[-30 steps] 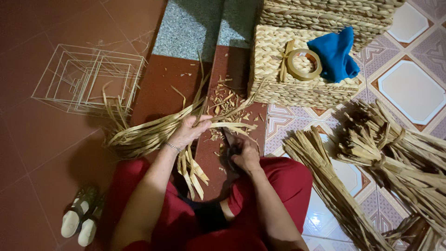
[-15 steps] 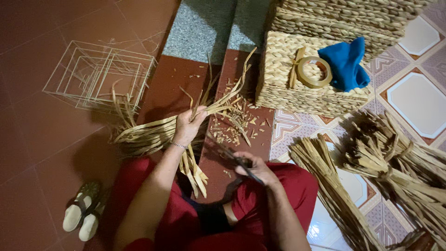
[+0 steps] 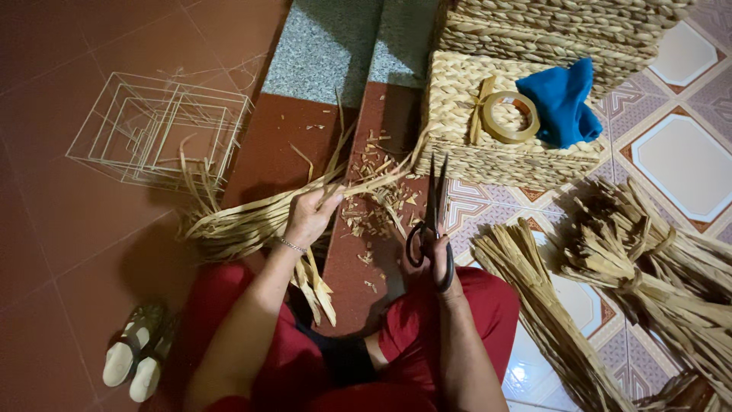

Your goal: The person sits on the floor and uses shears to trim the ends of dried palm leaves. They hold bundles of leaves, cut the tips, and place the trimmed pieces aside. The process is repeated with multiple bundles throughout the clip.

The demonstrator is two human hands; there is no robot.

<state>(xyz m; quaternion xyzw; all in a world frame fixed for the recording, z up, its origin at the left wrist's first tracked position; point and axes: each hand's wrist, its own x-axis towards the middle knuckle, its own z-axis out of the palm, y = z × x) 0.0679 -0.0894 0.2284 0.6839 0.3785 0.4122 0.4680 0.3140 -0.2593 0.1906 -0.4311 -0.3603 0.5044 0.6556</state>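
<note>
in the head view, the left hand was closed around a bundle of dried straw strips, with the fingers curled over the top of it. the bundle lay across the floor with its long axis running from the lower left, near the wire frames, up to the right, where its thin tips reached toward the woven basket. the right hand held black scissors by the loops, with the blades pressed together and pointing away from the person, nearly upright in the picture. the tips of the strips lay just to the left of the blades, so the right hand was the nearer one to the loose ends, and the left hand was the nearer one to the middle of the bundle. small cut pieces lay on the red step between the two hands.

the fingers of the right hand were partly hidden by the scissor loops. the far left end of the bundle was in shadow and hard to make out. the straw sheaves at the right were cut off by the edge of the picture.
</note>
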